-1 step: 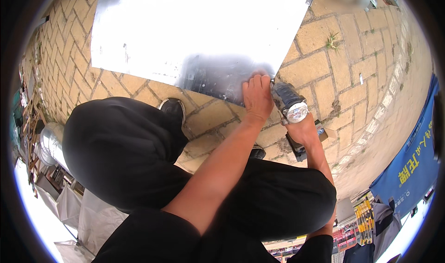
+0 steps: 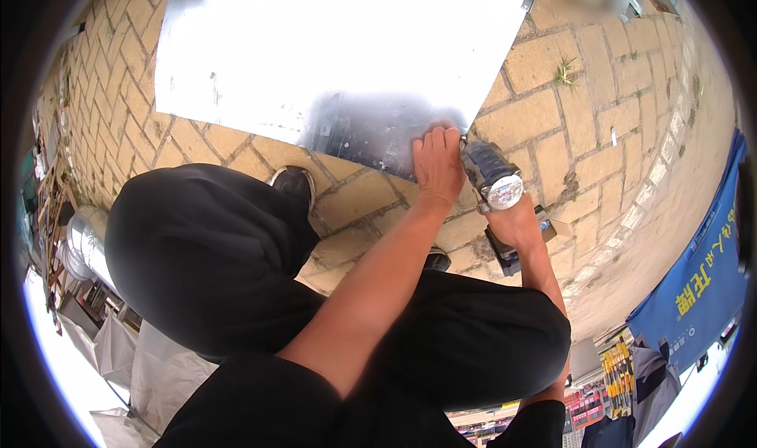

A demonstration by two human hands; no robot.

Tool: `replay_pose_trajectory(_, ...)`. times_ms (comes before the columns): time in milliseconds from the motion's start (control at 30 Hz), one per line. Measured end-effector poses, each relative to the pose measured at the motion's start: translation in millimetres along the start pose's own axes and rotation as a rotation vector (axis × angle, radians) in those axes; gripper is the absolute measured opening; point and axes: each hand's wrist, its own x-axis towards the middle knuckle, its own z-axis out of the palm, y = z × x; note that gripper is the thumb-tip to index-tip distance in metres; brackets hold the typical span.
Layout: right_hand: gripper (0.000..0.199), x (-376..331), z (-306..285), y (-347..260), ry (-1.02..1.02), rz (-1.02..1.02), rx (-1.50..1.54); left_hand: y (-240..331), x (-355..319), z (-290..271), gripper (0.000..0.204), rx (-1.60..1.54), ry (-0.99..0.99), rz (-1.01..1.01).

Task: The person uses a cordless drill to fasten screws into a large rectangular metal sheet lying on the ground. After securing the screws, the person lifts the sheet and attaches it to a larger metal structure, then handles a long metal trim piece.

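Note:
A shiny metal sheet (image 2: 355,125) takes up the upper middle, its bright surface washed out by glare. At its near right corner, my left hand (image 2: 438,160) grips the edge with the fingers bent and close together; the thumb is hidden. My right hand (image 2: 516,223) is wrapped round the handle of a dark cordless drill (image 2: 487,164). The drill's rear end has a pale round face, and its front meets the sheet's right edge beside my left fingers. The tip is too small to make out.
Tan paving bricks (image 2: 595,125) lie all around. My knees and black shoes (image 2: 294,188) are close below the sheet. A small open box (image 2: 552,225) stands by the drill's base. At the right hangs a blue banner (image 2: 694,266); metal ducting (image 2: 87,239) and clutter are at the left.

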Motion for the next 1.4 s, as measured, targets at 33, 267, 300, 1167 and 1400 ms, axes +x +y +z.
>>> replay_pose_trajectory(33, 0.04, -0.7, -0.2, -2.8, -0.009, 0.001, -0.001, -1.3, 0.4, 1.0, 0.032, -0.003, 0.015, 0.002)
replay_pose_trajectory(267, 0.039, -0.2, 2.8, 7.7, 0.014, -0.044, 0.02, -11.4, -0.9, -7.2, 0.04, -0.138, -0.011, 0.04)
replay_pose_trajectory(300, 0.039, -0.6, 2.3, 7.6, 0.005, -0.028, 0.009, -13.0, -0.9, -10.1, 0.041, -0.156, -0.025, 0.049)
replay_pose_trajectory(1167, 0.042, -2.6, -12.6, -20.3, -0.031, 0.098, -0.069, -15.3, 24.7, -32.8, 0.026, -0.168, -0.286, -0.207)
replay_pose_trajectory(1400, 0.049, 2.9, -14.2, -17.2, -0.049, 0.12, -0.096, -18.0, 23.7, -30.2, 0.025, -0.177, -0.281, -0.207)
